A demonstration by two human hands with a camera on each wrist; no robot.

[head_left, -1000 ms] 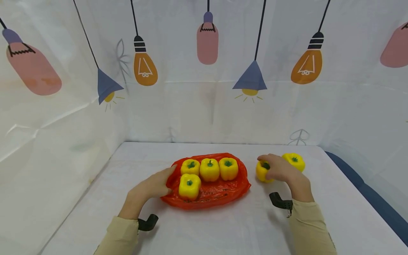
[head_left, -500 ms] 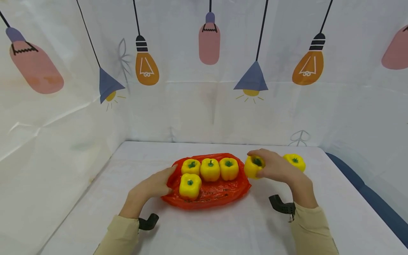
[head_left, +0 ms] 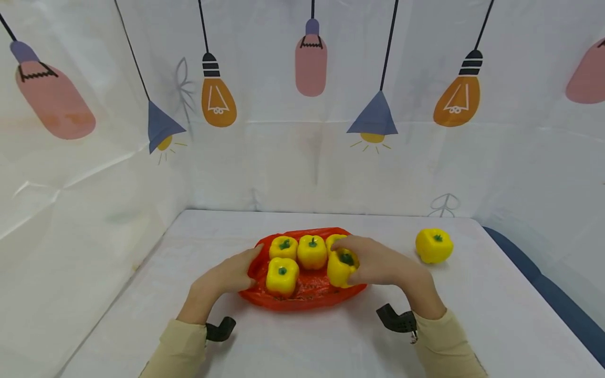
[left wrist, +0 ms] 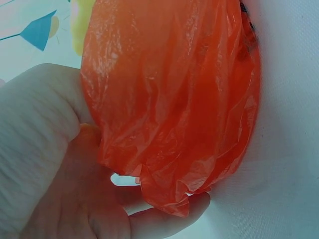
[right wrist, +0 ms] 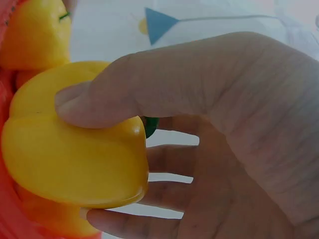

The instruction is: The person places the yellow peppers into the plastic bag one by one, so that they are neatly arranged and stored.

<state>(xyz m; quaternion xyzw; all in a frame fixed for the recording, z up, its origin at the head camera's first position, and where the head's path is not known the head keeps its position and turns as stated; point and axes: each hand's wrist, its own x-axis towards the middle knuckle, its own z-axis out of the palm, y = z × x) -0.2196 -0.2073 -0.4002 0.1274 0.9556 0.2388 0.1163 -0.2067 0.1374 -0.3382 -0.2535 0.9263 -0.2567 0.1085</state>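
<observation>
An open red plastic bag (head_left: 309,303) sits mid-table in the head view, with several yellow bell peppers (head_left: 312,253) in it. My left hand (head_left: 227,273) grips the bag's left edge; the left wrist view has the thumb near its rim and fingers behind the crumpled red film (left wrist: 164,99). Over the bag's right part, my right hand (head_left: 380,262) holds a yellow bell pepper (head_left: 338,270) by its sides. In the right wrist view the thumb lies across this pepper (right wrist: 75,159), its green stem toward the palm. It partly hides the pepper behind it.
One more yellow bell pepper (head_left: 434,247) stands on the white table (head_left: 293,346) at the back right. A white sheet (head_left: 283,157) printed with lamps hangs behind the table. A dark blue shape (head_left: 534,273) borders the table's right edge. Both wrists wear black camera mounts (head_left: 397,318).
My right hand has carried a yellow bell pepper from the table at the right, leftward to over the bag. My left hand has stayed at the bag's edge.
</observation>
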